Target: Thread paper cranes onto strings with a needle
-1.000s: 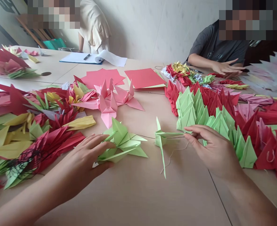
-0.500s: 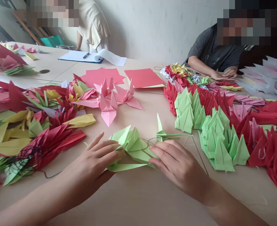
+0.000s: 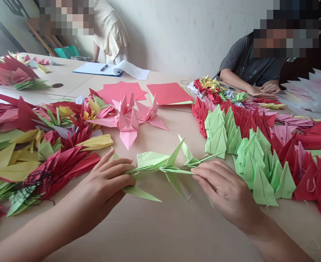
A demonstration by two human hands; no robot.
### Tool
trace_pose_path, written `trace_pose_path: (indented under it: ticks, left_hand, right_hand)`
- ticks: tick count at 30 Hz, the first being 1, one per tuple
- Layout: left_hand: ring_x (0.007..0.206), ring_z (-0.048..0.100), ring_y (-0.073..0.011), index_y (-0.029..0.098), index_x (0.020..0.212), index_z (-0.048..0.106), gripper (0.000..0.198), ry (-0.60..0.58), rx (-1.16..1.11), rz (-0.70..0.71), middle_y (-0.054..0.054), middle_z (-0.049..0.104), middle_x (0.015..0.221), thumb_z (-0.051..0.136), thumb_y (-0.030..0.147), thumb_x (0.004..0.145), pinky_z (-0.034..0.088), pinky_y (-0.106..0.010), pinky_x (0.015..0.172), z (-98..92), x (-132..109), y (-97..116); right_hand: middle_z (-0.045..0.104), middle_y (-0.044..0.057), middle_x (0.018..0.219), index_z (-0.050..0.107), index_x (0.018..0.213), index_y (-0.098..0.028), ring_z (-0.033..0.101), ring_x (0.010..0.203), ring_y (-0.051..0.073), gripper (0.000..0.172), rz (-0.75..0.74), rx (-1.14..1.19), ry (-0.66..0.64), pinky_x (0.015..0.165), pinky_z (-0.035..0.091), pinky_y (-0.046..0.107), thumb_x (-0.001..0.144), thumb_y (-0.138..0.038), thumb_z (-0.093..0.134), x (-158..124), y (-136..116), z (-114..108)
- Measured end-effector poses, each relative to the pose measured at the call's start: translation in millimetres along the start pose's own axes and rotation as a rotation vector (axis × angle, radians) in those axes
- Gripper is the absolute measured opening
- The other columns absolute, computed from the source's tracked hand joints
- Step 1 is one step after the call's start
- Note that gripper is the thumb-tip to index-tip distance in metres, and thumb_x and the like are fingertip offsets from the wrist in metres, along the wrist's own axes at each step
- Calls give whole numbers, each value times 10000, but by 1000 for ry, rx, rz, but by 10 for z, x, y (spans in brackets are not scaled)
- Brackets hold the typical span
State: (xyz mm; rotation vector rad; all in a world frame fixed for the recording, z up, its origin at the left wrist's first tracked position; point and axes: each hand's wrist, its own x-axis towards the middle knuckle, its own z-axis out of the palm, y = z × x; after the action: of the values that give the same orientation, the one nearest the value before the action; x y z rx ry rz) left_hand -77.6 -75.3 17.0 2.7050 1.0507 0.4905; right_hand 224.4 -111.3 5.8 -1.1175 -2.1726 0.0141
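Several light-green paper cranes (image 3: pixel 153 160) stretch between my hands, low over the table. My left hand (image 3: pixel 112 178) wraps round their left end, and one green point sticks out below its fingers. At the other side, my right hand (image 3: pixel 217 180) is closed with its fingertips on the tips of a green paper crane (image 3: pixel 187 153); a thin thread hangs beneath. Whether the fingers pinch paper, thread or both I cannot tell. Rows of green folded cranes (image 3: pixel 216 133) stand just beyond my right hand. Pink cranes (image 3: pixel 129 127) sit in front of me.
Red, yellow and green cranes (image 3: pixel 67 160) pile up at the left, with tangled black thread (image 3: pixel 36 182) on them. Red strung cranes (image 3: pixel 310 174) line the right. Red paper sheets (image 3: pixel 169 93) and a clipboard (image 3: pixel 94 68) lie farther back. Two people (image 3: pixel 109 29) are across the table.
The green cranes have been drawn out into a longer line and turned more edge-on. My right hand has shifted right, away from my left. The view has tilted slightly.
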Motion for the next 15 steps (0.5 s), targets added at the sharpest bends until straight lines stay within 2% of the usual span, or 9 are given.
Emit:
trace_pose_path:
  ticks: [5,10,12,15]
  left_hand:
    - [1178,568,-199,281,1002,617,210,-55,31,35,0,698,1018,468,166,907,164,-500,1188,-14,-17,-80]
    - [1187,557,-190,286,951,627,217,-8,12,-46,10,697,1032,442,177,918,155,-484,1192,-31,-28,-87]
    - [1191,558,-196,291,954,630,206,-54,8,-37,8,692,1054,461,183,909,202,-487,1178,-69,-9,-82]
    - [1136,594,-183,293,966,639,218,-155,-17,-2,-3,675,1102,470,176,893,396,-392,1072,-157,34,-67]
  right_hand:
    - [628,56,851,641,925,-136,569,813,192,139,79,15,24,772,453,335,924,-27,555,-9,85,-66]
    - [636,45,840,638,904,-152,581,796,181,130,105,-6,47,755,459,326,919,-49,560,-35,133,-125]
    - [638,45,847,639,909,-156,588,800,181,125,115,-1,46,731,464,317,917,-56,564,-40,148,-145]
    - [636,43,845,632,897,-163,591,799,184,117,127,2,43,730,463,324,918,-67,567,-37,162,-164]
